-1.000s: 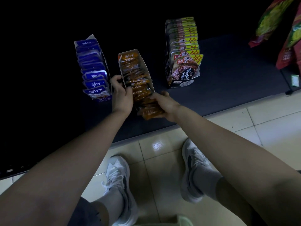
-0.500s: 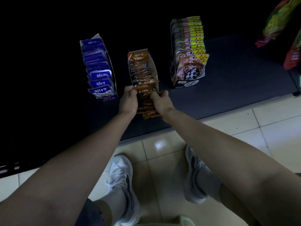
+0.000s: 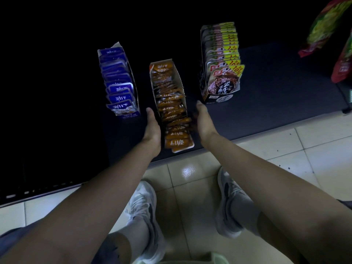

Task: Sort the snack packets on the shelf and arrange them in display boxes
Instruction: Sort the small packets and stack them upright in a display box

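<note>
Cardboard box (image 3: 180,81) of crinkly orange packets (image 3: 177,142) between left hand (image 3: 152,128), right hand (image 3: 204,121).

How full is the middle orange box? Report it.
Full: orange packets pack the middle display box in a row from back wall to front lip.

3 display boxes (image 3: 180,80) on 1 shelf (image 3: 276,88) — 1 of blue packets (image 3: 119,96), 1 of orange packets (image 3: 172,111), 1 of grey-and-yellow packets (image 3: 222,73); packets overlap too tightly to count. 2 hands — left hand (image 3: 152,128), right hand (image 3: 204,121). 2 white shoes (image 3: 142,202).
</note>
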`<state>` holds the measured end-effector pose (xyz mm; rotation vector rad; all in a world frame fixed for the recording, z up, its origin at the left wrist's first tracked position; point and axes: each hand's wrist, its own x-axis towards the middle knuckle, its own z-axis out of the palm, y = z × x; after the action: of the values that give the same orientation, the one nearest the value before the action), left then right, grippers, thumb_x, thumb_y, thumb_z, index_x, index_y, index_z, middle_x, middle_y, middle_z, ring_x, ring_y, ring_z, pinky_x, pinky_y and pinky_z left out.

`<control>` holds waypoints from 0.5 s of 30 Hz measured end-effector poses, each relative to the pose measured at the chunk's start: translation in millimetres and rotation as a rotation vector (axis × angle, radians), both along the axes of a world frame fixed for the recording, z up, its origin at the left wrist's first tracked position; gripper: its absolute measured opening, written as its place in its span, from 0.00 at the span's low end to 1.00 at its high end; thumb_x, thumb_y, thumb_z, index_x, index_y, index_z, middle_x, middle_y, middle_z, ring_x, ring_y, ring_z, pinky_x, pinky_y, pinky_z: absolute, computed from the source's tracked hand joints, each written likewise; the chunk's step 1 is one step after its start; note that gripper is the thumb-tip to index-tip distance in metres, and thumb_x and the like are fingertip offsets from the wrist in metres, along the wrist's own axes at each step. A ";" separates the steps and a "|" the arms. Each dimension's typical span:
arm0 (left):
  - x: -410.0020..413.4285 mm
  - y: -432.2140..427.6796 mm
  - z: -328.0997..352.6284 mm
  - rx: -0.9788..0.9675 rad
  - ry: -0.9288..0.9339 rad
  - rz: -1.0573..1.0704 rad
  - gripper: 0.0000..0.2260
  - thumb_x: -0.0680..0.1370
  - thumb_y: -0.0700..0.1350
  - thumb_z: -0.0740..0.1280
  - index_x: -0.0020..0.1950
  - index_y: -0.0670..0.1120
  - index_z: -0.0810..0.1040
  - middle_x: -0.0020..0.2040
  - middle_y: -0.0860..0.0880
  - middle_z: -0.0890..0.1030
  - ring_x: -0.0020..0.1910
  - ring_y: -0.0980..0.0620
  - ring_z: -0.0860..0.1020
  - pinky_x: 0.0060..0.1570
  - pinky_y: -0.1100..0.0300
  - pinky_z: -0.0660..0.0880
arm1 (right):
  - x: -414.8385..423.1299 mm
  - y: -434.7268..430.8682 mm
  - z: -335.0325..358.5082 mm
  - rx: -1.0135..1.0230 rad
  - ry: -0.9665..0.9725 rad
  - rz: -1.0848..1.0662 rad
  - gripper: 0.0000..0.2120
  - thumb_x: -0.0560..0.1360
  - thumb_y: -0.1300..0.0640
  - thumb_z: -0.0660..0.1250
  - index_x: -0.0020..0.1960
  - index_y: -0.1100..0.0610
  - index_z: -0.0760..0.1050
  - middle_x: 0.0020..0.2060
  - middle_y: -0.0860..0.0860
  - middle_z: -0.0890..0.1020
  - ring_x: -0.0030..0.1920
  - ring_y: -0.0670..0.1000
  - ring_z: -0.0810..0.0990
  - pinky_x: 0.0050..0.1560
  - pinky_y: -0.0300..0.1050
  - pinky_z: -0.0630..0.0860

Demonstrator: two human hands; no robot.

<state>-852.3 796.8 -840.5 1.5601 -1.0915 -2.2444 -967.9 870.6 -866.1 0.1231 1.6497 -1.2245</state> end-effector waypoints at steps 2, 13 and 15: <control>-5.2 4.2 -2.6 0.018 0.038 -0.017 0.24 0.80 0.66 0.44 0.56 0.57 0.76 0.51 0.48 0.82 0.48 0.50 0.81 0.58 0.48 0.75 | 7.3 -4.4 7.8 -0.082 -0.065 0.058 0.32 0.75 0.33 0.54 0.75 0.43 0.60 0.69 0.52 0.72 0.66 0.54 0.73 0.67 0.58 0.68; -6.7 -4.7 -32.7 -0.050 -0.034 -0.069 0.48 0.58 0.83 0.58 0.75 0.64 0.58 0.72 0.48 0.69 0.66 0.46 0.73 0.64 0.39 0.70 | -1.4 -11.3 17.2 -0.083 0.128 0.249 0.32 0.80 0.41 0.56 0.79 0.44 0.45 0.75 0.51 0.63 0.73 0.53 0.64 0.70 0.50 0.63; -9.3 -10.1 -26.1 -0.138 -0.049 -0.037 0.46 0.61 0.82 0.55 0.76 0.65 0.54 0.76 0.49 0.64 0.71 0.45 0.68 0.68 0.39 0.66 | -11.0 -15.9 21.3 -0.123 0.274 0.206 0.27 0.81 0.47 0.58 0.78 0.47 0.54 0.72 0.52 0.67 0.70 0.51 0.68 0.68 0.47 0.66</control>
<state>-861.5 786.7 -866.6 1.5583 -1.2694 -2.1145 -978.8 854.8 -844.8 -0.2971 1.7645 -1.2200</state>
